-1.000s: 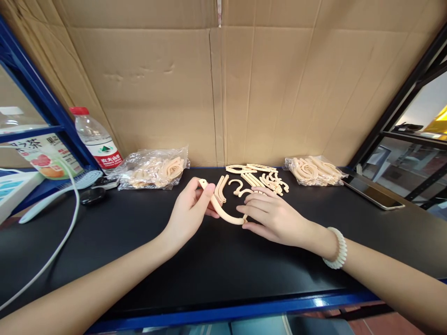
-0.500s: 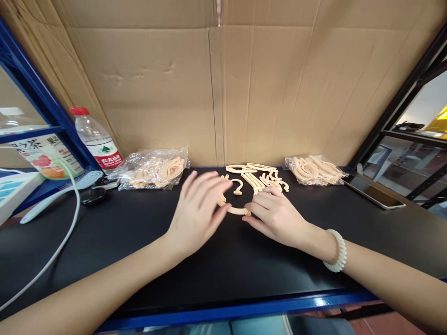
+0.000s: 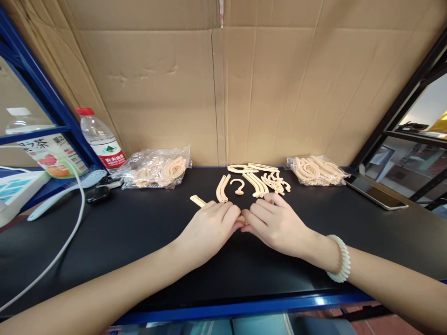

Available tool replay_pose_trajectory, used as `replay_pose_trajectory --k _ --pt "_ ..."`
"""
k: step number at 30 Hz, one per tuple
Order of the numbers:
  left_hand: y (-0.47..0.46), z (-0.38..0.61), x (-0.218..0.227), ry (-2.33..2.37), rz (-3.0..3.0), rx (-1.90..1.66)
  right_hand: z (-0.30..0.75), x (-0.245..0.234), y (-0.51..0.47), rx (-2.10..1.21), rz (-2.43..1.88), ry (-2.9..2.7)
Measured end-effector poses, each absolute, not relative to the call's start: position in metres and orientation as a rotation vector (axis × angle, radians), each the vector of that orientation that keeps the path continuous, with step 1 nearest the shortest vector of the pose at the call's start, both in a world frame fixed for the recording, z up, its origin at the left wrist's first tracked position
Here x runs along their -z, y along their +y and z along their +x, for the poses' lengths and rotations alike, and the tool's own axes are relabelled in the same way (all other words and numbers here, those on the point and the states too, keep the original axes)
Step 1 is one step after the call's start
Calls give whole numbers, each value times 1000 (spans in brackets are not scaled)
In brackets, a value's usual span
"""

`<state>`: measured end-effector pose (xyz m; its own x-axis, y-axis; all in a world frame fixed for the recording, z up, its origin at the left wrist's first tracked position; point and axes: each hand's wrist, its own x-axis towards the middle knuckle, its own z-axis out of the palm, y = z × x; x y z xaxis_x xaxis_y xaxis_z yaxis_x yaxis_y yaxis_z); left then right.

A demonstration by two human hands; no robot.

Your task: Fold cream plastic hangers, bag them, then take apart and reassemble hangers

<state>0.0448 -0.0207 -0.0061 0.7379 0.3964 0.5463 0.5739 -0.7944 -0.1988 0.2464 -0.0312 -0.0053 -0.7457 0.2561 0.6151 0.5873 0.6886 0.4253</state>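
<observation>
My left hand [image 3: 213,226] is closed around a beige plastic hanger arm [image 3: 198,201]; one end pokes out beyond its knuckles, and a bit shows between my two hands. Pressed up against it, my right hand [image 3: 275,224] has its fingers pinched on the same piece's inner end. Fingers hide how the parts there meet. Just beyond my hands lie a loose hanger hook [image 3: 239,188], two curved hanger arms [image 3: 222,188], a row of several more arms [image 3: 256,184] and a small heap of hooks [image 3: 277,182].
Clear bags of beige parts stand at the back left [image 3: 159,168] and back right [image 3: 316,170]. A phone [image 3: 377,191] lies at right. On the left are a water bottle [image 3: 104,144], a hairbrush [image 3: 66,194], a black object [image 3: 97,195] and a white cable [image 3: 75,228]. Cardboard [image 3: 157,93] walls the back.
My left hand was raised with fingers spread; it has come down and closed on the hanger arm. My right hand keeps its pinch, slightly lower. The loose parts behind now show more fully.
</observation>
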Motion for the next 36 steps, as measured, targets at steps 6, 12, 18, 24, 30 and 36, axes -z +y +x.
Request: replay_pose_trajectory --k 6,12,18,24,30,36 --pt "-20 44 7 -796 -2761 549 247 8 -29 723 -610 -2420" --pt "-19 42 0 -736 -2871 654 250 3 -29 302 -636 -2463" --pt "-15 37 -5 -502 -2778 577 254 -6 -29 -97 -649 -2479" --pt "-9 28 -18 -524 -2732 632 281 -13 -4 -239 -830 -2299" --pt "25 8 -22 -672 -2751 545 290 -7 9 -112 -823 -2247" --pt "55 -7 -7 -692 -2865 523 287 -2 9 -49 -803 -2280"
